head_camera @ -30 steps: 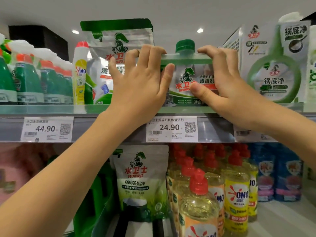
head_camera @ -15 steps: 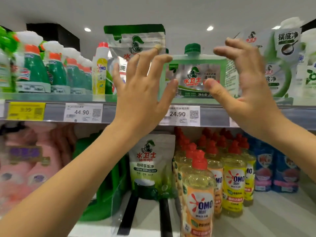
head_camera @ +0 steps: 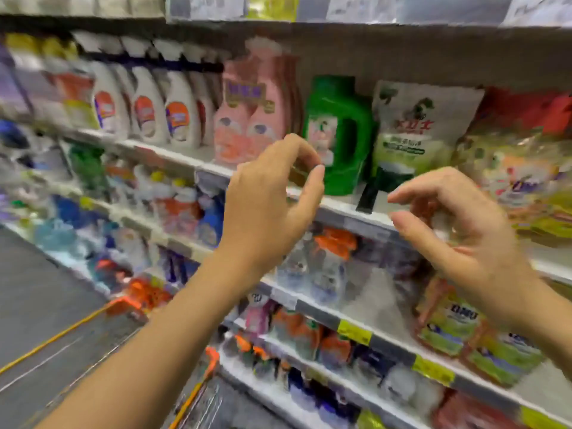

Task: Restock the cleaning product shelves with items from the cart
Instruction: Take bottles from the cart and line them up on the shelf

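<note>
– In front of the stocked shelves, what do the hands hold?
– Nothing. The left hand and right hand hover with fingers loosely curled, near the green jug and the pouch standing on a shelf.
– The cart?
– Its orange-trimmed edge shows low down, blurred.

Glossy plastic green jug beside a matt foil-look pouch; pink bottles glossy plastic.

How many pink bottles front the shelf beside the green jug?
2: left pink bottle and right pink bottle, side by side left of the green jug; more may hide behind.
</note>
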A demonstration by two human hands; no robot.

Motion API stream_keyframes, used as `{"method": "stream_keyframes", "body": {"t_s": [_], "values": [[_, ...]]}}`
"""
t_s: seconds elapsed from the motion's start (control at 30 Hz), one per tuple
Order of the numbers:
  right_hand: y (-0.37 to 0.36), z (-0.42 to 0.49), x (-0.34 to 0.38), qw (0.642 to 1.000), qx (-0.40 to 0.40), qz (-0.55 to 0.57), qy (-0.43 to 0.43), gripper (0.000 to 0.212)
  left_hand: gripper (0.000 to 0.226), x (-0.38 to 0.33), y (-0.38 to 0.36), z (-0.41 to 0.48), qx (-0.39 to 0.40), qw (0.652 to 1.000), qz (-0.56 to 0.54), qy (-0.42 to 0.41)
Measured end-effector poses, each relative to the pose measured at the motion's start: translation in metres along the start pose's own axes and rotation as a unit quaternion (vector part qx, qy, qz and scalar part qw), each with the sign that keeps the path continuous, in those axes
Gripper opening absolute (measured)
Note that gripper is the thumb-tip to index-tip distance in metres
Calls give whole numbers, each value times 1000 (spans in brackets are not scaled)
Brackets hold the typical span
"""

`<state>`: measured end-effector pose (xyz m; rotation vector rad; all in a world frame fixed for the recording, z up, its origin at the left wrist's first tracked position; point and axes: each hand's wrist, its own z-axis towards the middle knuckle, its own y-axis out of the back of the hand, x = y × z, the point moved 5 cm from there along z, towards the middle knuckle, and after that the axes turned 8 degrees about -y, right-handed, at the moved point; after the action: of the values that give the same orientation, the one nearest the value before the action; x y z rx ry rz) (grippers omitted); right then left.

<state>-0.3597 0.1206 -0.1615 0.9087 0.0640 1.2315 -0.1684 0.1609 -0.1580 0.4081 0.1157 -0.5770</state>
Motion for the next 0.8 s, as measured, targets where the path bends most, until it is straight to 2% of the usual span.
{"method": "stream_keyframes", "body": {"t_s": [0.13, 0.2, 0.33, 0.4, 0.57, 0.73, 0.8], "values": [[-98, -25, 18, 990, 97, 98, -35, 21, 8, 48, 56, -94, 40, 988, 55, 140], [-149, -35, 33, 976, 144, 158, -43, 21, 9, 71, 91, -144, 33, 972, 86, 217], [-261, -56, 64, 922, 273, 261, -87, 27, 7, 111, 160, -250, 8, 918, 124, 377], [-321, -70, 80, 893, 341, 274, -110, 16, 10, 128, 193, -306, -12, 878, 135, 460], [-462, -122, 111, 815, 488, 262, -173, 25, 22, 152, 258, -434, 6, 787, 143, 601], [-578, -186, 125, 747, 613, 168, -195, 26, 3, 167, 278, -536, 18, 706, 93, 702], [-618, -216, 119, 723, 656, 104, -192, 25, 5, 175, 272, -580, 46, 668, 73, 739]]}}
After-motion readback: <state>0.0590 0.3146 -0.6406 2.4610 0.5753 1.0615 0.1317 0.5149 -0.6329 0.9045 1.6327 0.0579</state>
